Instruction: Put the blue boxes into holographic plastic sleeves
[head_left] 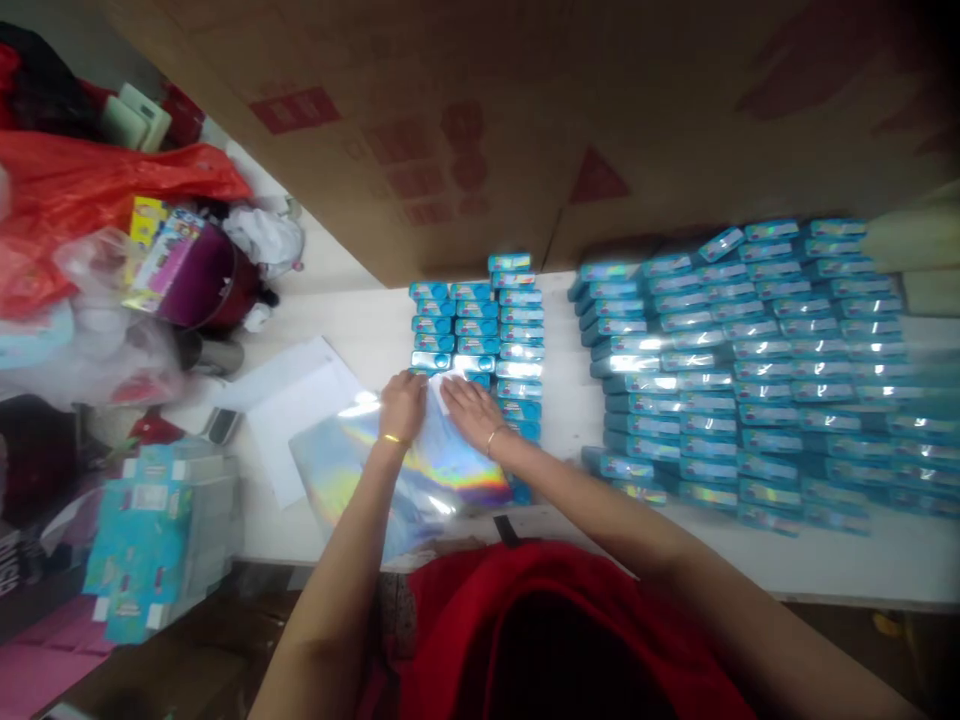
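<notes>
My left hand (403,408) rests with curled fingers on the upper part of a shiny rainbow-coloured holographic sheet (337,450); what its fingers grip, if anything, is hidden. Beside it, my right hand (471,412) lies nearly flat, fingers stretched over the sheet's upper area. A small white piece (442,392), paper or cloth, shows by the right fingertips. Just beyond both hands stand rows of small blue boxes (454,325), and the sheet's top edge meets the nearest of them.
Many more blue boxes (705,380) fill the right of the white table (562,400). White papers (300,400) lie left of the sheet. Flat blue cartons (150,540) are stacked at lower left, below bags and a purple container (199,275). A large cardboard box (487,130) borders the back.
</notes>
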